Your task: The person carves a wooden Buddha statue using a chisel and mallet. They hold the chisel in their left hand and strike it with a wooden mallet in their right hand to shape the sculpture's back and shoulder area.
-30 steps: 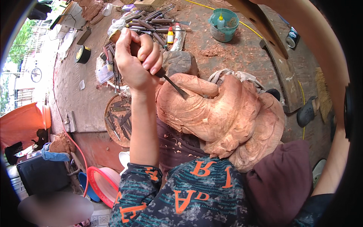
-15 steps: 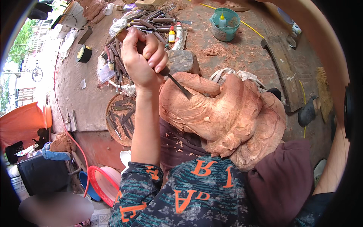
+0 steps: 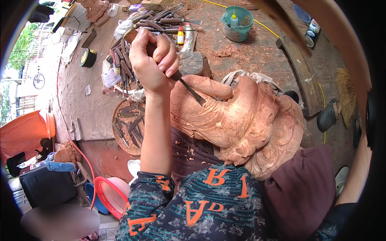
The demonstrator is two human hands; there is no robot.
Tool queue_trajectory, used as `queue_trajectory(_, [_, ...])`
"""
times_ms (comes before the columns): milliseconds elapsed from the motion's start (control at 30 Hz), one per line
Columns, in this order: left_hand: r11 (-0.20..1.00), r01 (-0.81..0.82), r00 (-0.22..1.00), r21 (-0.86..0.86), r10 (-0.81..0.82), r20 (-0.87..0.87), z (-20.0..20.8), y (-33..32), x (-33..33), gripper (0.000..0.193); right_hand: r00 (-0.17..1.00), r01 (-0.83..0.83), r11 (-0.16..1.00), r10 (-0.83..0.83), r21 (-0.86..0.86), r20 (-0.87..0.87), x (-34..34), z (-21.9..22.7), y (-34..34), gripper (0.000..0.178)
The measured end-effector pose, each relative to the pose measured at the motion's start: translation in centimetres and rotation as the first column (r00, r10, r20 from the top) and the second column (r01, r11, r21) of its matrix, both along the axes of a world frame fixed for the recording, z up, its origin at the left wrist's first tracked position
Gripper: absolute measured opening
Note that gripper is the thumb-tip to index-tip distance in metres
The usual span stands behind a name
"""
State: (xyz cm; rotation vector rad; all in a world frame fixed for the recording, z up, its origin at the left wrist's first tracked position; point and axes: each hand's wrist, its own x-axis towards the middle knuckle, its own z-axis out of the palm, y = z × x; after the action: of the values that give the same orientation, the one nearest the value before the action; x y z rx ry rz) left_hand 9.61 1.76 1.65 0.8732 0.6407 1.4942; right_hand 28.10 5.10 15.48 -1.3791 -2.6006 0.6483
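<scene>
I list one left hand (image 3: pixel 150 66), fingers wrapped round a chisel (image 3: pixel 192 91), its shaft angled toward half past four, tip against the reddish wood carving (image 3: pixel 237 120) lying at four o'clock from that hand; right hand, out of my view.

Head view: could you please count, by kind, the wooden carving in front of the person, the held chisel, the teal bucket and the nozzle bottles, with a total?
Wooden carving: 1
Chisel in left hand: 1
Teal bucket: 1
Nozzle bottles: 2
Total: 5
</scene>
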Motion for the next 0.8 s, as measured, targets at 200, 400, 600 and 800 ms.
queue_trajectory(200, [0.999, 0.023, 0.999, 0.049, -0.025, 0.037, -0.2, -0.2, 0.2, 0.024, 0.999, -0.035, 0.998, 0.035, 0.055, -0.006, 0.1, -0.9, -0.1, 0.044])
queue_trajectory(400, [0.999, 0.038, 0.999, -0.011, -0.038, 0.024, -0.1, -0.6, 0.5, 0.027, 1.000, -0.031, 0.998, 0.031, 0.062, -0.005, 0.5, -1.0, -0.3, 0.044])
queue_trajectory(600, [1.000, 0.021, 1.000, -0.004, -0.021, -0.009, -0.1, -0.2, 0.6, 0.027, 1.000, -0.015, 0.997, 0.016, 0.071, -0.011, 0.6, -0.8, -0.1, 0.043])
queue_trajectory(800, [0.978, -0.195, 0.980, 0.077, 0.198, -0.035, 0.6, -0.1, -0.7, 0.026, 1.000, -0.016, 0.997, 0.018, 0.069, -0.018, 0.7, -0.9, 0.2, 0.043])
